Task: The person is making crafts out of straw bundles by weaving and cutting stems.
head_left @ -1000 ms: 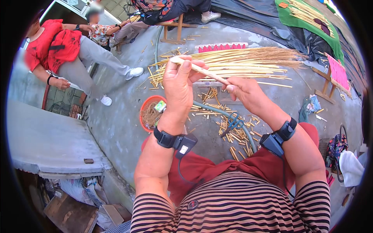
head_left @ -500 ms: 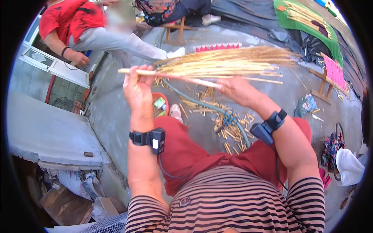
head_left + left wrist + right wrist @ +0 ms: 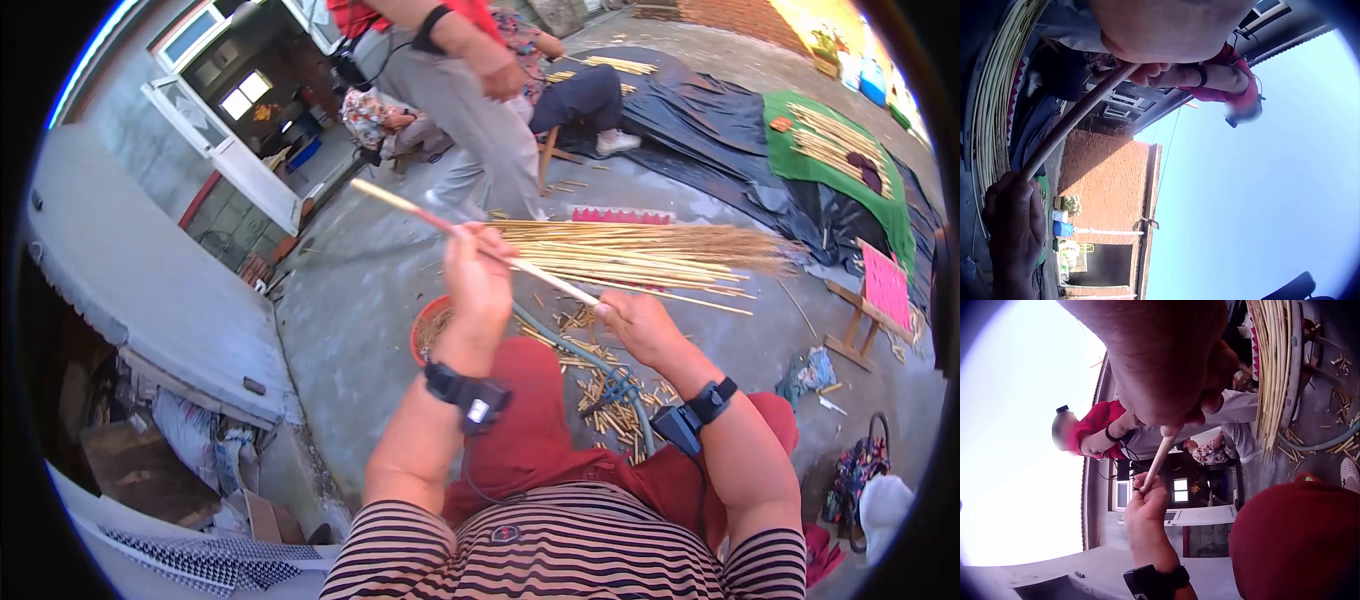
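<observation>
A long, slender pale stalk (image 3: 560, 285) with a reddish stretch runs slantwise between both hands, held up over the lap. My left hand (image 3: 480, 290) grips it partway along, and its far end juts out past the fingers to the upper left. At the near end my right hand (image 3: 645, 328) pinches the stalk between thumb and fingers. In the left wrist view the right hand (image 3: 1016, 225) is closed round the stalk's lower end. Under the right hand in its wrist view, the left hand (image 3: 1147, 512) holds the stalk (image 3: 1159, 459) from the other side.
A bundle of long stalks (image 3: 640, 245) with brushy ends lies ahead on the floor. Cut stalk pieces (image 3: 612, 425), a hose (image 3: 545, 325) and an orange basin (image 3: 420, 335) are nearer. A person in red and grey (image 3: 490, 130) stands ahead; a pink-topped stand (image 3: 885, 285) is at right.
The left hand went out leftward along the stalk, then came back nearer the right hand, and more stalk now juts past it. The person in red has moved rightward across the view.
</observation>
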`<state>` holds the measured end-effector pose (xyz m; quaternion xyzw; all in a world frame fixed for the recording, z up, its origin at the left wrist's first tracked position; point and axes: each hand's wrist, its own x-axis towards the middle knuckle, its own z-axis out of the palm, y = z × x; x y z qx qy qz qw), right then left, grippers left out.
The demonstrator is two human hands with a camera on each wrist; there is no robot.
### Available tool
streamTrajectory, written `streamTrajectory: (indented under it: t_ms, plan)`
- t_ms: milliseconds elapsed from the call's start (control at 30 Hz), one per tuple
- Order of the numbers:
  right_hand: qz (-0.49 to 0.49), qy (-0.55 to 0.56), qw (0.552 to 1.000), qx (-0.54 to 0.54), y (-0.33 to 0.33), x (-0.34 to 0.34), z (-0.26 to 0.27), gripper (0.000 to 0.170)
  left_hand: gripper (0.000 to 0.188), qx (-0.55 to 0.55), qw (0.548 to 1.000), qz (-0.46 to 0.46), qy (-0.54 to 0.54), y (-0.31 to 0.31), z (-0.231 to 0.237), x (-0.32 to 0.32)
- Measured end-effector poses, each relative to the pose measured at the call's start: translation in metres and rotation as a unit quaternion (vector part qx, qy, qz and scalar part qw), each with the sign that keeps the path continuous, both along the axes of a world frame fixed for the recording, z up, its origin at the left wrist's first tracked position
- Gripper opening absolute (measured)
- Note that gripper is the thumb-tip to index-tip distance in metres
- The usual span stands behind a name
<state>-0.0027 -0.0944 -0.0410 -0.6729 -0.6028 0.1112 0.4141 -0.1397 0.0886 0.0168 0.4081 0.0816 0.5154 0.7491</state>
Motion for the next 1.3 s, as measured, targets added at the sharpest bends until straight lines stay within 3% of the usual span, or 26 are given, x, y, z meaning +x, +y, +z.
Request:
streamTrajectory:
  t_ms: [133,200,300,367,400,500,633,700,833,1000,1167,1300]
  plan:
    - [-0.006,0.182,0.983,0.021,0.013,-0.006,-0.003,0.019,0.019,-0.068,0.99,-0.118,0.04,-0.07,-0.042,0.047]
    - [-0.029,0.307,0.95,0.046,0.022,-0.015,-0.001,0.02,0.018,-0.039,0.99,-0.128,0.045,-0.065,-0.04,0.046]
    - [0.038,0.222,0.972,-0.067,0.03,-0.02,0.013,0.022,0.016,-0.057,0.983,-0.173,0.028,-0.031,-0.035,0.026]
    - [0.09,0.202,0.971,-0.087,0.042,-0.025,-0.007,0.021,0.014,-0.053,0.988,-0.132,0.056,0.002,-0.028,-0.003]
    - [0.113,0.193,0.97,-0.094,0.046,-0.026,-0.015,0.021,0.015,0.006,0.993,-0.065,0.098,0.026,-0.031,-0.021]
    - [0.108,0.162,0.974,-0.114,0.051,-0.03,-0.011,0.019,0.026,0.034,0.977,0.055,0.203,0.094,-0.048,-0.093]
    - [0.082,0.17,0.974,-0.128,0.051,-0.028,-0.01,0.016,0.035,-0.026,0.907,0.112,0.406,0.137,-0.135,-0.195]
    - [0.067,0.161,0.974,-0.144,0.048,-0.025,-0.009,0.015,0.034,-0.066,0.855,0.076,0.509,0.134,-0.2,-0.237]
    - [0.047,0.165,0.967,-0.19,0.044,-0.025,-0.009,0.013,0.031,-0.145,0.791,0.012,0.595,0.088,-0.299,-0.284]
    - [0.037,0.158,0.964,-0.211,0.05,-0.025,-0.022,0.011,0.038,-0.15,0.769,-0.03,0.621,0.061,-0.405,-0.306]
    - [0.038,0.165,0.96,-0.224,0.058,-0.027,-0.024,0.008,0.048,-0.143,0.761,-0.027,0.632,0.068,-0.444,-0.288]
    - [0.14,0.226,0.95,-0.164,0.055,-0.024,-0.008,0.013,0.048,-0.138,0.754,0.007,0.642,0.087,-0.46,-0.256]
